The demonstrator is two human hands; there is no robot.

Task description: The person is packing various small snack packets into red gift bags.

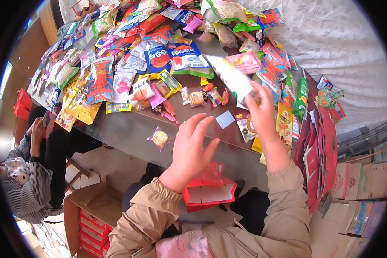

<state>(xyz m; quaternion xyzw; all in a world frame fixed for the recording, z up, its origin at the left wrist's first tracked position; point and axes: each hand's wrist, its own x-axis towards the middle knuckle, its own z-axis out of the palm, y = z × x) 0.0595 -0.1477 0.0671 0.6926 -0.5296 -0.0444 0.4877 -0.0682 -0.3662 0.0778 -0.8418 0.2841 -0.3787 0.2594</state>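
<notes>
My right hand (pixel 261 109) grips the lower end of a long white snack packet (pixel 231 77), blurred and tilted over the table. Over the table's near edge, my left hand (pixel 191 148) is empty with its fingers spread. A small clear-wrapped biscuit (pixel 160 139) lies to its left, and a pale blue square (pixel 224 119) lies to its right. Below the left hand, an open red paper bag (pixel 208 192) with a white inside sits at my lap, partly hidden by the wrist. A ring-printed snack packet (pixel 246 127) lies beside my right wrist.
Piled snack packets (pixel 154 34) cover the table's far side. A stack of folded red bags (pixel 324 148) stands at the right edge, near cardboard boxes (pixel 352 180). At lower left is a carton (pixel 84 206) of red packages. Another person (pixel 30 180) sits at left holding a dark object.
</notes>
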